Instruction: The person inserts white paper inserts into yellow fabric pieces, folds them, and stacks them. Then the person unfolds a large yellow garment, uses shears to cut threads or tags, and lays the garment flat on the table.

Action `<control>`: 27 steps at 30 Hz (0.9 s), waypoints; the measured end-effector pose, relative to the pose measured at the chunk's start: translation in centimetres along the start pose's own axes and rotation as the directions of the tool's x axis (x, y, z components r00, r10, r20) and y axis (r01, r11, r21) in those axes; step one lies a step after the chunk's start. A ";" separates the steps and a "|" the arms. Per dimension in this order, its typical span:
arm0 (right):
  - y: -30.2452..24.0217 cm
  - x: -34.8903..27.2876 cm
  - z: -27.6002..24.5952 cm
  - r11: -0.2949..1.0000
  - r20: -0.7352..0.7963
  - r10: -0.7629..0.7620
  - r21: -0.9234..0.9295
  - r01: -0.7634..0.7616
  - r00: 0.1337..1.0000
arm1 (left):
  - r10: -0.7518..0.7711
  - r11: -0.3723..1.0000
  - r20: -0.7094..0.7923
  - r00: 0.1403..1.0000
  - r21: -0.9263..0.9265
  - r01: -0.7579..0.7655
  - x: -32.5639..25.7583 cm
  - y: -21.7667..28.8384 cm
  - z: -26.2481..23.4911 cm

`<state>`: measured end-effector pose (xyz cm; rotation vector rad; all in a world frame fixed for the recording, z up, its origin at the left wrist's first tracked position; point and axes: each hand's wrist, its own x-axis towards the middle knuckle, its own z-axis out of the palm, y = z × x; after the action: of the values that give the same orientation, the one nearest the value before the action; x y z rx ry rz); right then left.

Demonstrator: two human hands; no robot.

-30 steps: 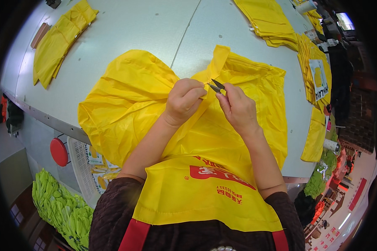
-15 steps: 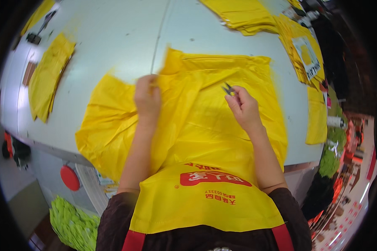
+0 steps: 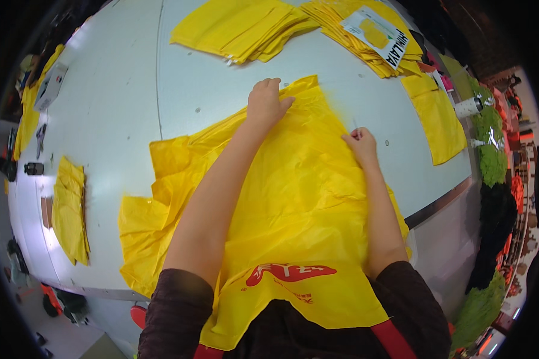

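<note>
Resting spread left hand (image 3: 266,103) on one yellow cloth (image 3: 299,170), partly hidden by two forearms (image 3: 218,197); cannot tell grip of right hand (image 3: 363,147).

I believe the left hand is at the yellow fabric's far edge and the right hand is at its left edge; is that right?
Not quite: in the head view, the right hand is at the right edge of the yellow fabric. The left hand is at its far edge.
</note>
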<state>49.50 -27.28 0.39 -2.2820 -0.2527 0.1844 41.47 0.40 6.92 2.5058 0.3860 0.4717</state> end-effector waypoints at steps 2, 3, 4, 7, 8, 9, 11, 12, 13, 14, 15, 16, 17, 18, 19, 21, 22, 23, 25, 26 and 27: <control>-0.5 -0.9 0.7 0.996 0.018 -0.040 0.080 0.038 0.999 | -0.179 0.981 0.128 0.976 0.096 0.167 1.7 0.5 2.2; -0.8 -1.5 0.9 0.991 0.020 -0.053 0.122 0.050 0.998 | -0.250 0.964 0.227 0.941 0.148 0.220 2.5 1.7 2.1; -1.1 -1.9 0.9 0.988 -0.016 -0.094 0.121 0.096 0.995 | -0.323 0.941 0.316 0.892 0.208 0.267 3.2 2.8 1.7; -2.0 -3.4 1.3 0.962 -0.095 -0.226 0.135 0.237 0.970 | -0.252 0.961 0.395 0.883 -0.005 0.276 2.7 0.5 2.2; -1.9 -3.8 1.4 0.949 -0.126 -0.260 0.148 0.277 0.957 | -0.173 0.958 0.388 0.905 -0.149 0.246 2.5 -0.7 2.6; -1.7 -4.1 1.3 0.938 -0.165 -0.283 0.158 0.308 0.945 | -0.125 0.932 0.348 0.929 -0.279 0.230 2.0 0.0 2.0; -2.0 -4.8 0.9 0.889 -0.050 -0.172 0.422 0.178 0.984 | -0.066 0.836 0.243 0.968 -0.515 0.187 -0.8 1.1 -0.3; -2.6 -5.2 0.5 0.839 0.025 -0.137 0.534 0.103 0.990 | 0.013 0.861 0.133 0.991 -0.506 0.056 -2.1 1.4 -1.2; -3.4 -5.7 -0.1 0.789 0.074 -0.144 0.610 0.070 0.987 | 0.096 0.873 0.024 0.995 -0.482 -0.073 -3.4 1.6 -2.1; -4.7 -6.0 -1.1 0.735 0.121 -0.162 0.677 0.038 0.979 | 0.180 0.872 -0.090 0.980 -0.446 -0.201 -4.4 1.9 -2.8; -5.9 -6.2 -1.9 0.678 0.170 -0.185 0.735 0.001 0.968 | 0.244 0.858 -0.155 0.957 -0.425 -0.288 -5.3 2.1 -3.4; -6.8 -6.3 -2.1 0.633 0.199 -0.200 0.773 -0.028 0.959 | 0.307 0.838 -0.217 0.927 -0.399 -0.371 -6.2 2.3 -3.9; -7.9 -6.4 -2.7 0.636 0.244 -0.255 0.771 -0.027 0.936 | 0.368 0.812 -0.276 0.888 -0.370 -0.452 -6.9 2.6 -4.3; -9.1 -6.6 -3.2 0.638 0.288 -0.314 0.770 -0.024 0.905 | 0.376 0.803 -0.290 0.880 -0.372 -0.465 -7.5 2.8 -4.6; -10.0 -6.8 -3.5 0.639 0.330 -0.369 0.769 -0.020 0.869 | 0.366 0.808 -0.290 0.884 -0.372 -0.457 -8.2 2.8 -4.7; -11.1 -7.2 -3.4 0.728 0.415 -0.387 0.685 -0.003 0.824 | 0.359 0.811 -0.302 0.883 -0.368 -0.455 -9.0 2.9 -4.8; -11.2 -7.3 -2.7 0.769 0.429 -0.379 0.639 0.021 0.820 | 0.357 0.810 -0.306 0.882 -0.368 -0.456 -9.4 3.0 -4.9; -11.3 -7.4 -2.2 0.805 0.441 -0.375 0.591 0.051 0.816 | 0.357 0.809 -0.314 0.880 -0.366 -0.460 -9.6 3.3 -5.2; -11.3 -7.8 -2.3 0.659 0.275 -0.266 0.751 -0.034 0.924 | 0.335 0.830 -0.253 0.908 -0.377 -0.411 -10.3 3.4 -5.7; -11.1 -7.7 -2.9 0.506 0.247 -0.152 0.851 -0.139 0.957 | 0.304 0.854 -0.185 0.935 -0.382 -0.353 -11.0 3.0 -5.9; -10.5 -7.5 -3.7 0.328 0.248 -0.025 0.917 -0.226 0.969 | 0.263 0.876 -0.113 0.958 -0.389 -0.286 -11.7 2.6 -6.3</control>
<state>41.74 -24.90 11.08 -1.0476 -0.0571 0.5100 28.87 -3.04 10.46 2.1495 -0.0532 0.6620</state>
